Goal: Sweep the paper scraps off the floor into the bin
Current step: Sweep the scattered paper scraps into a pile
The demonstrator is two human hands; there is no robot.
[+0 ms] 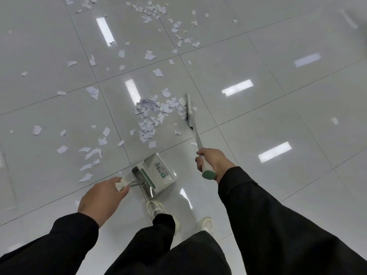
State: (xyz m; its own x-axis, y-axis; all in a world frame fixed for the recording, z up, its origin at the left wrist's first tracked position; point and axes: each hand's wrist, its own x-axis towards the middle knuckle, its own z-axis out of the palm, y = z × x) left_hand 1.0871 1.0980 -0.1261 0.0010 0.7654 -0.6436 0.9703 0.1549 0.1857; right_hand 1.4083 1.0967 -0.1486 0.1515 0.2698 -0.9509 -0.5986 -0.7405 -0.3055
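White paper scraps lie scattered over the glossy tiled floor, with a dense pile (154, 114) gathered in the middle. A broom (189, 111) with a white head and metal shaft rests on the floor at the right edge of that pile; my right hand (211, 162) is closed around its white, green-capped handle. A grey and white dustpan (156, 173) with a green stripe stands on the floor below the pile, a short gap from it. My left hand (102, 197) grips the dustpan's white handle. No bin is in view.
More scraps (153, 13) spread far up the floor, and loose ones (90, 153) lie to the left of the dustpan. My two feet in white shoes (156, 210) stand just behind the dustpan. Tiles to the right carry only light reflections.
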